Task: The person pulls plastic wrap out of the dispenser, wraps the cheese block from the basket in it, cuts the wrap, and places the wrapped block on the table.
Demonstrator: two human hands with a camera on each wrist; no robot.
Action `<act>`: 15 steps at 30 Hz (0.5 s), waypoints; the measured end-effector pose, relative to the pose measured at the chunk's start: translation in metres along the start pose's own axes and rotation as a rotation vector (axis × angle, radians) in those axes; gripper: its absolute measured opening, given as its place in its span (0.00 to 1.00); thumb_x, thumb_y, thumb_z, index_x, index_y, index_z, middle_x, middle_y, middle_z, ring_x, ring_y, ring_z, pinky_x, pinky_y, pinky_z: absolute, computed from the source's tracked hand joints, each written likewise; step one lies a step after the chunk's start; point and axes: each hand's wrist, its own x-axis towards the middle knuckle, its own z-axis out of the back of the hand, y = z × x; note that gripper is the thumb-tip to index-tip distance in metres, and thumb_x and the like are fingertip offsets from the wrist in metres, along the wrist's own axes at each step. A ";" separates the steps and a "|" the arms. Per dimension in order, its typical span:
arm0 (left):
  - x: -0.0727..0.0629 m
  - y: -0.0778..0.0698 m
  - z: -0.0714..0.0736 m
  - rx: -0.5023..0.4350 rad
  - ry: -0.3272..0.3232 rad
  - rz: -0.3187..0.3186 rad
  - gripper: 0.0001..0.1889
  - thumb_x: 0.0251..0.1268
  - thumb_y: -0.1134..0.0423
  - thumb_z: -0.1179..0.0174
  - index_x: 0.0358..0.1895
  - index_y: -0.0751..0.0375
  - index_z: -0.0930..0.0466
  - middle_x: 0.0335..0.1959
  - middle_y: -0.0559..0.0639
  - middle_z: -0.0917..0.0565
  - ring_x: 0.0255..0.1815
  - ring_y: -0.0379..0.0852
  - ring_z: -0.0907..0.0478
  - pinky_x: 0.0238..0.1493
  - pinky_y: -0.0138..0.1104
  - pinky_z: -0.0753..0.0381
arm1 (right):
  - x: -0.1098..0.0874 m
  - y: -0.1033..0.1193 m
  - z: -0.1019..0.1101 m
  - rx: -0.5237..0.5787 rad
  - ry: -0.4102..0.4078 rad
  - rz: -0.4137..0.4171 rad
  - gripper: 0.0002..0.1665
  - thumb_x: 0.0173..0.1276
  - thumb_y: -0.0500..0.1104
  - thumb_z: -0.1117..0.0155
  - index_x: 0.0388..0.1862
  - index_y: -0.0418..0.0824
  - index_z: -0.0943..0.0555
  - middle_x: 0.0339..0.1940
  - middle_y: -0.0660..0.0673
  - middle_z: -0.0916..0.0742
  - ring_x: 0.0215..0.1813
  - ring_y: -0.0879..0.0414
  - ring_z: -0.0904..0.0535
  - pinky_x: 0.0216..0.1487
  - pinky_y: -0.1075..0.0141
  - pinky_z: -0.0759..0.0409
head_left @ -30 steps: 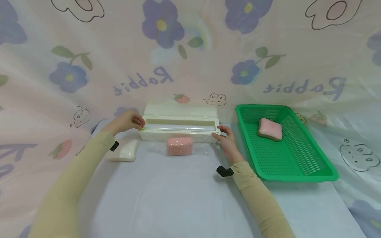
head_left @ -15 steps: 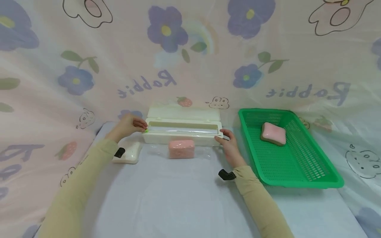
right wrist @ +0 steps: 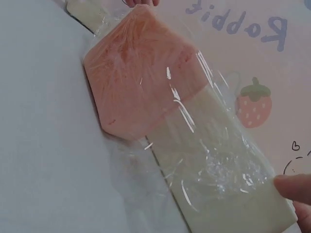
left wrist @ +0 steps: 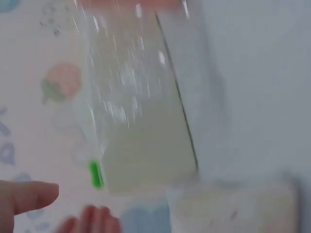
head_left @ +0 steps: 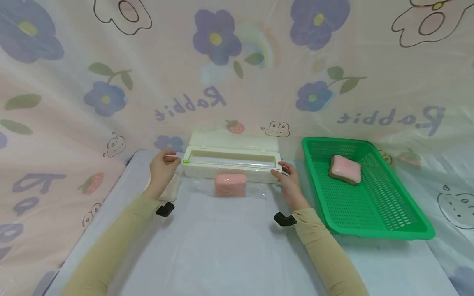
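A long cream cling film dispenser point(head_left: 233, 172) lies at the back of the table, its lid point(head_left: 233, 142) raised. The film roll point(head_left: 237, 161) shows inside, and a green cutter slider point(head_left: 186, 161) sits at the left end. Clear film comes down the front over a pink block point(head_left: 230, 186). My left hand point(head_left: 163, 172) is just off the left end, holding nothing; its thumb point(left wrist: 36, 196) and fingers are apart in the left wrist view. At the right end, my right hand point(head_left: 290, 183) holds the dispenser, thumb point(right wrist: 291, 187) at the front edge.
A white pad point(head_left: 171, 189) lies on the table, partly behind my left hand. To the right stands a green perforated basket point(head_left: 355, 236) with a pink-topped sponge point(head_left: 345, 169) in it. A patterned curtain point(head_left: 259, 82) hangs close behind the dispenser.
My left hand has let go of the green slider end and drawn back left, towards me. The right hand stays on its end. The head view has shifted slightly.
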 end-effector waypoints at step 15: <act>-0.043 0.014 -0.047 -0.248 0.318 0.276 0.50 0.53 0.57 0.27 0.71 0.68 0.53 0.66 0.66 0.37 0.66 0.60 0.38 0.66 0.47 0.34 | -0.010 0.002 0.006 -0.065 -0.021 -0.010 0.36 0.62 0.41 0.31 0.64 0.33 0.36 0.46 0.44 0.30 0.43 0.55 0.33 0.47 0.63 0.29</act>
